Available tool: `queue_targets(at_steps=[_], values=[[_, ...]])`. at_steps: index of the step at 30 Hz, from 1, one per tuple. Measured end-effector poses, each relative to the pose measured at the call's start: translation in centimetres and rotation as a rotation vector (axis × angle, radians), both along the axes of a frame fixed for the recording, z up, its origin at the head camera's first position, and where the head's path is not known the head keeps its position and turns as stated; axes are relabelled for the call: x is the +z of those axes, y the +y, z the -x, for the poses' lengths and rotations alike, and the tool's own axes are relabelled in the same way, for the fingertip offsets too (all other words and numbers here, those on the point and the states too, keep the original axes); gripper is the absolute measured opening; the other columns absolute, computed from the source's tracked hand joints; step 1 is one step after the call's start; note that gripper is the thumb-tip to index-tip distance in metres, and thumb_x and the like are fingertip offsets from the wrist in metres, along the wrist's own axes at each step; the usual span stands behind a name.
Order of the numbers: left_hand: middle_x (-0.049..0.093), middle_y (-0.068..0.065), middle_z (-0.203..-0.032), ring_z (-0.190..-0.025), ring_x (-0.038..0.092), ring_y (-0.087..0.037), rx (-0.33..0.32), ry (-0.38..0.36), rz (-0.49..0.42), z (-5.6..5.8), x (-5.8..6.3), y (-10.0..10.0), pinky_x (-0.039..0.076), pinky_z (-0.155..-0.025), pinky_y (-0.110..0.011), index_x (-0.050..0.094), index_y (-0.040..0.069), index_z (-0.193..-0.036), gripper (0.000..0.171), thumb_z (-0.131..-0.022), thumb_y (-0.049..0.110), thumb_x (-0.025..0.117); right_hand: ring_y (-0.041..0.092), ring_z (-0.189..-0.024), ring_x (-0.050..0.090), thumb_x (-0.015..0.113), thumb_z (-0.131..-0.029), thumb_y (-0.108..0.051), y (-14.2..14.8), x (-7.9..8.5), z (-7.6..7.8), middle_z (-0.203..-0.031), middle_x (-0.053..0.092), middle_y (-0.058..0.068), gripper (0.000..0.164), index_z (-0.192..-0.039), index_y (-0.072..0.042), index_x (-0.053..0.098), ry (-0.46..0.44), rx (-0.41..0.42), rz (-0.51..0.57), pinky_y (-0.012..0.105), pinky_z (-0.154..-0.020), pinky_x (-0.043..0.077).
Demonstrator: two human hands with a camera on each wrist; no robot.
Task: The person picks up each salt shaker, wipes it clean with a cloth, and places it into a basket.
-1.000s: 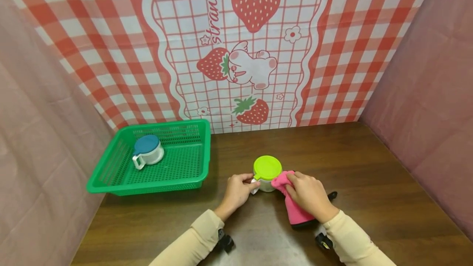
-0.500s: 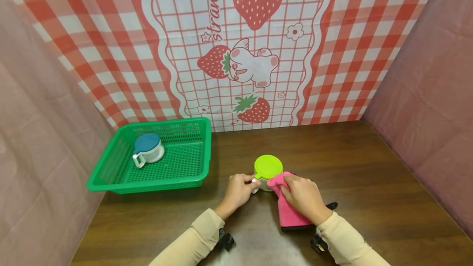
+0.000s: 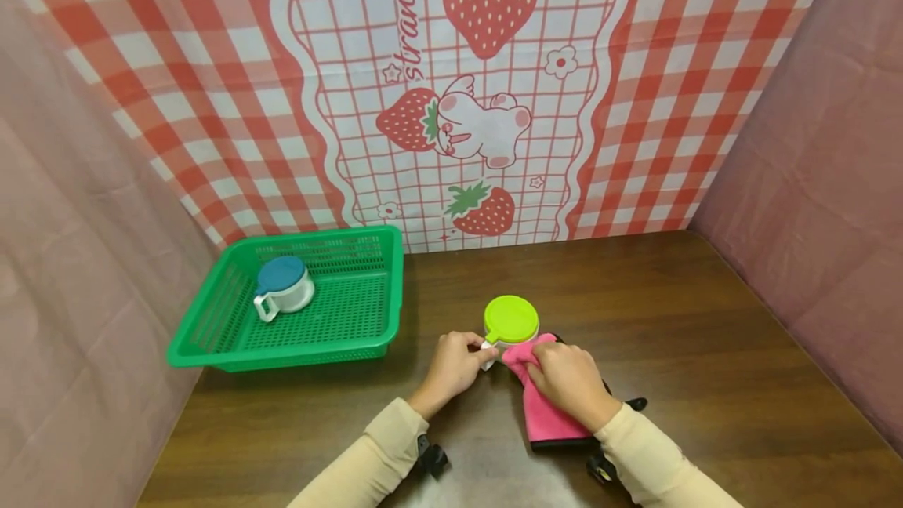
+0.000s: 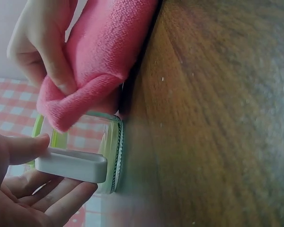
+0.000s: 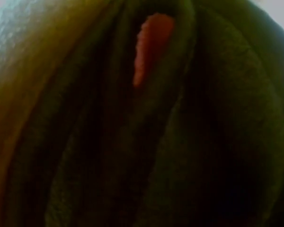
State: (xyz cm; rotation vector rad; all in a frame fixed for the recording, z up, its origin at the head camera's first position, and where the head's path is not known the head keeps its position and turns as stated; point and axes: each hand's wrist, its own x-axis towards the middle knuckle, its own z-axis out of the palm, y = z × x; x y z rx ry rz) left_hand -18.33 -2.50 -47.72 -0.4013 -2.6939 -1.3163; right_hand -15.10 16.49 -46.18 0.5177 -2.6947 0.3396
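Head view faces down, left wrist across, sharing cloth point(image 3: 552, 412); right seems nearest.

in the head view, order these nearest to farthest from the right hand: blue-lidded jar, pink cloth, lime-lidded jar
1. Pink cloth: gripped by the right hand itself.
2. Lime-lidded jar: just beyond the cloth, to the hand's left.
3. Blue-lidded jar: far to the left, inside the green basket.
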Motion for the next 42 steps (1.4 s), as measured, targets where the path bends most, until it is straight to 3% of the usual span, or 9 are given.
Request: queue_targets(at_steps=[9, 25, 32, 42], values=[[0.072, -0.003, -0.071, -0.063, 0.052, -0.004, -0.01, -0.004, 0.02, -0.1, 0.3, 0.0, 0.041, -0.057, -0.018, 0.075, 0.005, -0.078, 0.016, -0.081, 0.02, 0.078, 0.033, -0.056, 0.062, 0.077, -0.078, -0.021, -0.4, -0.3, 0.2, -0.062, 0.062, 0.004, 0.03, -0.06, -0.013, 0.055, -0.089, -0.009, -0.051, 0.045, -0.048, 0.046], [0.071, -0.003, -0.07, -0.062, 0.053, -0.005, 0.0, -0.006, 0.014, -0.3, 0.6, 0.0, 0.041, -0.057, -0.018, 0.075, 0.005, -0.077, 0.017, -0.08, 0.02, 0.079, 0.031, -0.058, 0.063, 0.075, -0.079, -0.02, -0.2, 0.3, 0.2, -0.068, 0.067, 0.004, 0.024, -0.061, -0.014, 0.06, -0.124, -0.017, -0.068, 0.044, -0.048, 0.046], [0.072, -0.003, -0.071, -0.064, 0.055, -0.006, -0.002, -0.003, -0.007, -0.2, 0.2, -0.1, 0.043, -0.059, -0.018, 0.076, 0.005, -0.078, 0.016, -0.081, 0.02, 0.078, 0.023, -0.049, 0.053, 0.076, -0.078, -0.02, 0.3, 1.6, -0.7, -0.055, 0.051, -0.001, 0.036, -0.057, -0.016, 0.047, -0.05, -0.014, -0.052, 0.038, -0.045, 0.041], [0.074, -0.006, -0.079, -0.072, 0.058, -0.01, 0.007, -0.109, -0.095, 0.1, -0.2, -0.4, 0.045, -0.064, -0.02, 0.076, 0.005, -0.082, 0.018, -0.081, 0.023, 0.078, 0.023, -0.051, 0.054, 0.076, -0.077, -0.017, -0.6, 1.7, -0.8, -0.057, 0.053, 0.0, 0.03, -0.059, -0.013, 0.052, -0.043, -0.019, -0.006, 0.04, -0.047, 0.044]])
